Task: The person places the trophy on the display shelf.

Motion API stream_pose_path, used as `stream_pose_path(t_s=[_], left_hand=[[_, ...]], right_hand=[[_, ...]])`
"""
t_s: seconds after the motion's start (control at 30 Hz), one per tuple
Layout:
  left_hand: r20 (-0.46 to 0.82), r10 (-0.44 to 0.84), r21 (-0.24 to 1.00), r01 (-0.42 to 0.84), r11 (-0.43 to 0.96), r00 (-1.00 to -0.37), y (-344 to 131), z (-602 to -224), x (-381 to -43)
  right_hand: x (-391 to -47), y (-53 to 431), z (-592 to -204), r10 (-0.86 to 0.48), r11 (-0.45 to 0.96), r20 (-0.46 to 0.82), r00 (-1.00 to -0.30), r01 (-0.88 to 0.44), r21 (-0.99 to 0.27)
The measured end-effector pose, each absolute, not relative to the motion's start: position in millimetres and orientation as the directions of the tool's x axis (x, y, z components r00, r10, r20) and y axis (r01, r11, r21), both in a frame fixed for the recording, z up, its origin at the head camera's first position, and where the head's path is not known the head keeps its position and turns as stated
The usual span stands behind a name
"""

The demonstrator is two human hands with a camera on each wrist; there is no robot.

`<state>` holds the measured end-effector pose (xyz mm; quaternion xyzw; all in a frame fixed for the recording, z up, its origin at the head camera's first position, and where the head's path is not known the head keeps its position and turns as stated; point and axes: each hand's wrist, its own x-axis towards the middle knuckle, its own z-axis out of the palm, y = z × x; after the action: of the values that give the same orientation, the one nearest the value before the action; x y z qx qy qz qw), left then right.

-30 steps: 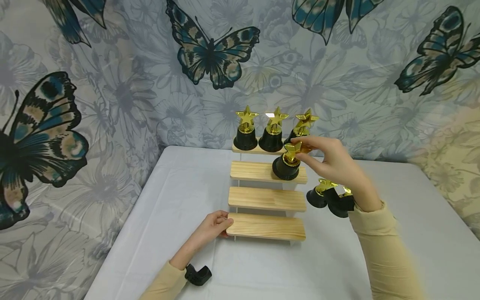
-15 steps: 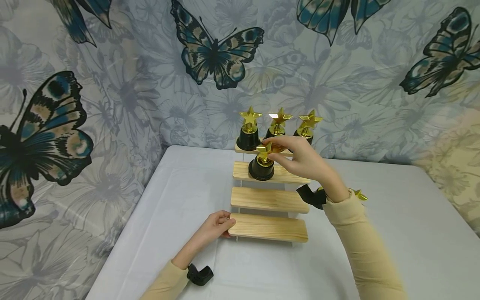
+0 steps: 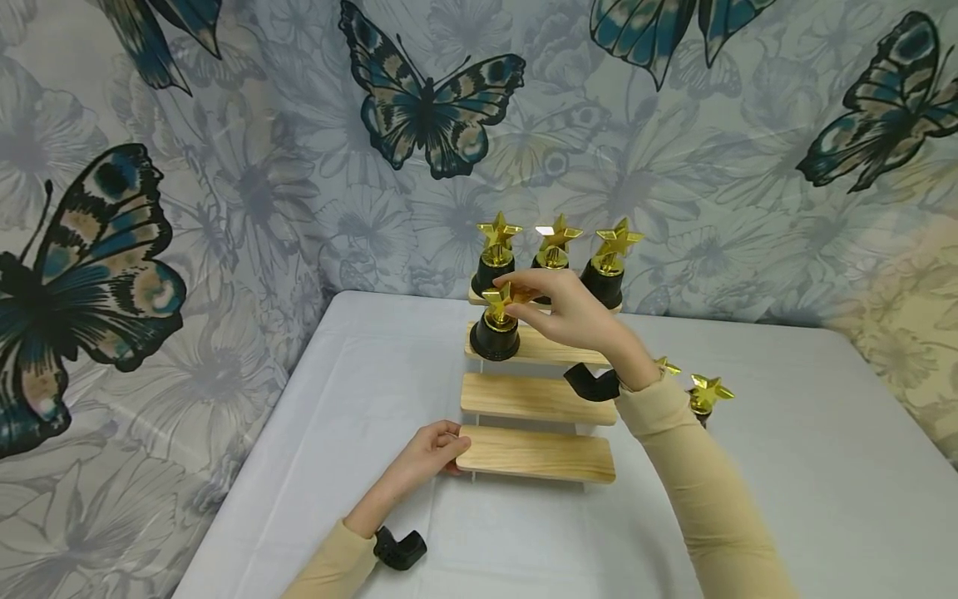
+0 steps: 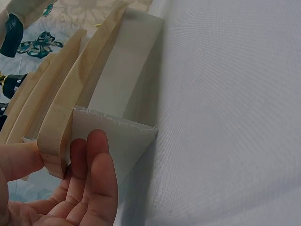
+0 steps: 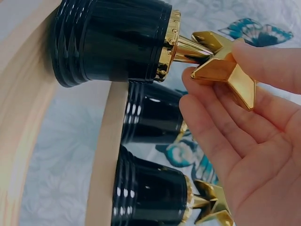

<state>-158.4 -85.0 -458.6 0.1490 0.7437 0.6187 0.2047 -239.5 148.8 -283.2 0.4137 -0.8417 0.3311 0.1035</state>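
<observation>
My right hand (image 3: 570,314) pinches the gold star of a small star trophy (image 3: 494,339) between thumb and fingers. Its black base is upright at the left end of the second step from the top of a wooden tiered stand (image 3: 535,454); in the right wrist view the base (image 5: 113,42) meets the wood. My left hand (image 3: 425,452) holds the left end of the lowest step, thumb on the board and fingers (image 4: 101,174) underneath. Along the top step stand three more trophies, the left one (image 3: 494,264), the middle one (image 3: 555,241) and the right one (image 3: 604,270).
To the right of the stand, another star trophy (image 3: 705,393) is on the white-clothed table (image 3: 808,466), with a further gold star (image 3: 666,364) partly hidden by my right sleeve. Butterfly-patterned fabric (image 3: 419,225) hangs behind and at the left.
My right hand has carried the trophy leftward along the second step, from its right end to its left end. My left hand stays on the lowest step.
</observation>
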Motion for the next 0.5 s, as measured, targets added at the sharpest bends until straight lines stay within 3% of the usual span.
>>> stream_pose_path(t_s=[0.23, 0.5], left_hand=[[-0.111, 0.470, 0.979, -0.016, 0.202, -0.875, -84.5, -431.5, -148.4], [-0.120, 0.467, 0.980, -0.030, 0.194, -0.876, -83.5, -429.2, -147.5]], right_hand=[[-246.5, 145.2, -286.5, -0.622, 0.432, 0.434, -0.652, -0.748, -0.504], [-250.1, 142.3, -288.1, -0.609, 0.424, 0.424, -0.670, -0.727, -0.540]])
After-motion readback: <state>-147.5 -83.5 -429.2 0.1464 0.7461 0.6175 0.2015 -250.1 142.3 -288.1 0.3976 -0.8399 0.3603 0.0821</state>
